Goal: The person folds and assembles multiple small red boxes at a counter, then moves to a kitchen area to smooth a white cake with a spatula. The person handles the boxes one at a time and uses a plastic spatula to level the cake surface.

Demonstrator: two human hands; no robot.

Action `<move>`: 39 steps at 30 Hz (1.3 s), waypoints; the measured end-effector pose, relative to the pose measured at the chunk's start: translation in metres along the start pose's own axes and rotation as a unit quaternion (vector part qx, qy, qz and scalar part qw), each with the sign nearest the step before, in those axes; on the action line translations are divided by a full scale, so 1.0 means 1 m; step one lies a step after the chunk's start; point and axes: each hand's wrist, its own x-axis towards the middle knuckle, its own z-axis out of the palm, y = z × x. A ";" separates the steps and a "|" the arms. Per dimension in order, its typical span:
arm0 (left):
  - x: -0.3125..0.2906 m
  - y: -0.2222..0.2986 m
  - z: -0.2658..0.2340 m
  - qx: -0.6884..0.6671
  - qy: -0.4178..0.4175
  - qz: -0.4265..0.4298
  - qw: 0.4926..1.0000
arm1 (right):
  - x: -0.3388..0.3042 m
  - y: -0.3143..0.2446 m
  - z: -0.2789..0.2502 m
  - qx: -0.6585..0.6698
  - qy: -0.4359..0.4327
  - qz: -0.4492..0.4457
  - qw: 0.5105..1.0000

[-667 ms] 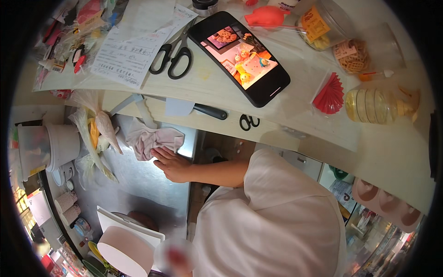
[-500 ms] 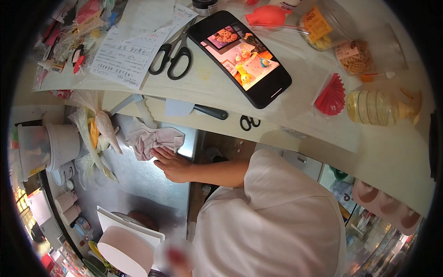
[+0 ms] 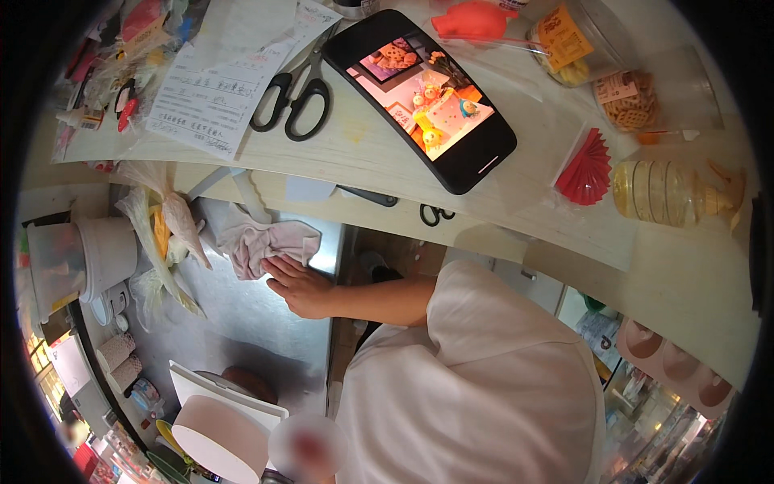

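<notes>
My right hand (image 3: 298,287) rests palm down on the edge of a crumpled pale pink cloth (image 3: 278,240). Its fingers lie stretched over the fabric without visibly gripping it. Under the cloth is a metal worktop (image 3: 234,319). Filled clear piping bags (image 3: 184,218) lie left of the cloth, one holding something pale pink. My left hand is out of view. On the pale counter above, a black phone (image 3: 415,101) shows a picture with yellow figures. Black-handled scissors (image 3: 292,101) lie beside it, touching handwritten paper sheets (image 3: 205,101).
A spatula (image 3: 367,195) and a small black-handled tool (image 3: 435,214) lie partly hidden below the counter edge. Right are a bottle of yellow liquid (image 3: 657,194), a red pleated paper fan (image 3: 584,169) and clear jars (image 3: 576,40). White buckets (image 3: 109,254) and a white round form (image 3: 222,436) stand left.
The view has shifted slightly, and the counter edge covers more of the spatula. My right hand stays on the cloth in the same pose.
</notes>
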 end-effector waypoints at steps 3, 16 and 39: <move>0.001 0.004 0.002 0.007 0.005 0.007 1.000 | 0.000 0.001 -0.001 0.000 0.009 0.002 1.000; 0.000 0.003 0.005 0.008 0.009 0.013 1.000 | -0.001 0.001 0.000 0.003 0.009 -0.005 1.000; 0.001 -0.009 0.006 -0.012 -0.002 0.037 0.999 | 0.000 -0.001 -0.001 -0.004 0.002 0.001 1.000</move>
